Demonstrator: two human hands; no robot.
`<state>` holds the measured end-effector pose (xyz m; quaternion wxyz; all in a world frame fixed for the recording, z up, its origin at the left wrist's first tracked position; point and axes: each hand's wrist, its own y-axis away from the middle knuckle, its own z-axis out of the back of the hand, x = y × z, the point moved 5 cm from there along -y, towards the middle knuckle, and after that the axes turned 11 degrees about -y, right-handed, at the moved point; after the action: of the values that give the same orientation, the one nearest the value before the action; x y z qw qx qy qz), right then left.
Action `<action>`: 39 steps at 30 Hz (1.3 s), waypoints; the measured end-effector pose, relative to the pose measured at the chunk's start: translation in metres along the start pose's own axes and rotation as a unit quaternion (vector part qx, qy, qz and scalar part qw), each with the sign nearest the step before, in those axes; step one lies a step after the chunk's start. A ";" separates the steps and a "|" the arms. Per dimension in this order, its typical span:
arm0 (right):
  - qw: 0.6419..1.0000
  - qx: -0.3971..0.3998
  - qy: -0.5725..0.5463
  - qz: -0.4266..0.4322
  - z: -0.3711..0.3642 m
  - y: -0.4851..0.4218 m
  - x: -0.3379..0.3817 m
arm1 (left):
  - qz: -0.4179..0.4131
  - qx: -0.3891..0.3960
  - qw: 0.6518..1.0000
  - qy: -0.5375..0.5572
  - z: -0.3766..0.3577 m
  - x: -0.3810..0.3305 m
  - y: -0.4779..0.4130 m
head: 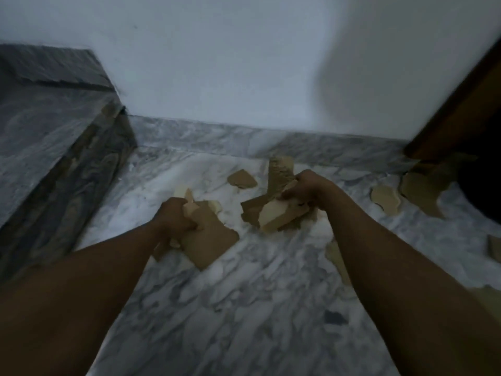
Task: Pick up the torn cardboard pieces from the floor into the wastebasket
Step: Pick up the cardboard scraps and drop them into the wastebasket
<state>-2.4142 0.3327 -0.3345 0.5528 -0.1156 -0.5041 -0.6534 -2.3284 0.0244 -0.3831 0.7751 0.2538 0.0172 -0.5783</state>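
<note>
- A white-and-grey marble floor (244,308) runs to a matching marble skirting (217,134) under a plain white wall (244,63); a raised grey marble step (48,137) stands at the left, a dark wooden door frame (455,109) at the right.
- A dark round shape (482,191), partly out of view at the right edge, sits on the floor below the frame; I cannot tell what it is.
- Both my bare forearms reach forward over the floor, two hands in view.
- My left hand (173,215) has its grip clenched on a bundle of torn cardboard pieces (208,237), brown and ragged-edged, the largest flap hanging down toward the floor.
- My right hand (303,185) has its grip closed around a second bundle (279,210), a thick pale slab lowest, one rough strip sticking upward.
- Loose scraps on the floor: one small piece (242,179) between my hands, nearer the skirting; two larger ones (386,198) beside the dark shape; one (494,246) at the right edge; at least one more under my right forearm.
- All pieces are tan to pale beige with irregular torn outlines; the picture is blurred, so finer detail is lost.
</note>
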 end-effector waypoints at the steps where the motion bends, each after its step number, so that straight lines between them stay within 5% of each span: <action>1: 1.000 0.011 0.021 0.000 0.006 -0.007 -0.007 | 0.005 0.005 1.000 -0.018 0.002 -0.013 -0.001; 12: 0.989 -0.044 0.141 0.031 0.001 -0.031 -0.054 | -0.061 0.050 0.986 -0.150 0.045 -0.172 -0.034; 21: 0.995 -0.013 0.081 -0.064 -0.005 -0.048 -0.060 | -0.150 0.103 0.965 -0.189 -0.013 -0.148 -0.093; 29: 0.986 -0.052 0.134 -0.081 -0.003 -0.029 -0.065 | -0.151 0.005 0.950 -0.273 -0.002 -0.136 -0.105; 39: 0.987 -0.052 0.091 -0.121 -0.017 -0.023 -0.058 | -0.200 0.129 0.931 -0.278 -0.013 -0.156 -0.120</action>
<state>-2.4058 0.3521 -0.3959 0.5068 -0.0221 -0.4272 -0.7484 -2.4850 0.1441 -0.3897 0.5781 0.1721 -0.2232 -0.7658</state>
